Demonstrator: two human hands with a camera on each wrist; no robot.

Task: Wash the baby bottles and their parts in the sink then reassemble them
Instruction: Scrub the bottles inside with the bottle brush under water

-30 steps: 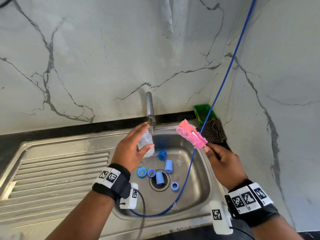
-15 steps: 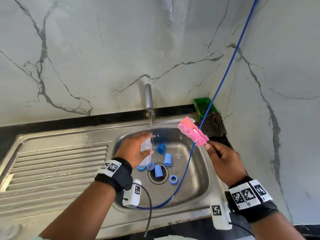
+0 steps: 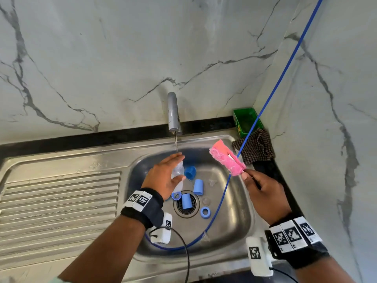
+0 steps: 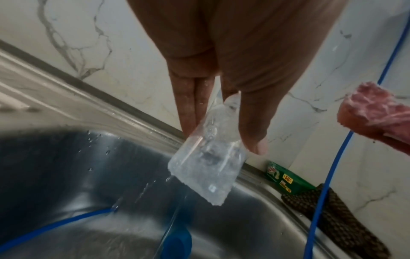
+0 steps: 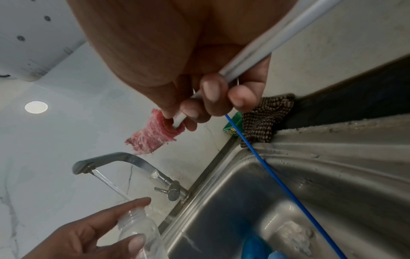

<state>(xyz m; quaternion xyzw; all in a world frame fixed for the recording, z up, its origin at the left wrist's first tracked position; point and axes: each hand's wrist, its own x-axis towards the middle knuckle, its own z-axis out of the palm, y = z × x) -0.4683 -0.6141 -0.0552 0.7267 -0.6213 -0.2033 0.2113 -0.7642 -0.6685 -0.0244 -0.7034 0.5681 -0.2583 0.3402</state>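
My left hand (image 3: 166, 176) holds a clear baby bottle (image 3: 177, 173) (image 4: 206, 157) between thumb and fingers over the sink (image 3: 240, 217), right under the running tap (image 3: 173, 113) (image 5: 104, 160). The water stream meets the bottle's open neck (image 5: 135, 214). My right hand (image 3: 263, 193) grips the white handle (image 5: 250, 49) of a pink sponge bottle brush (image 3: 226, 159) (image 5: 153, 136), raised at the sink's right side, apart from the bottle. Several blue caps and rings (image 3: 197, 186) lie around the drain (image 3: 186, 205), with clear nipples beside them.
A blue hose (image 3: 263, 107) runs down from the upper right and loops through the basin. A green tub (image 3: 246, 121) and a checked cloth (image 3: 257, 148) sit at the back right corner. The ridged drainboard (image 3: 61, 201) stretches left. Marble walls close the back and right.
My left hand lowered the bottle a little under the stream and tilted it. The brush hand stayed nearly in place.
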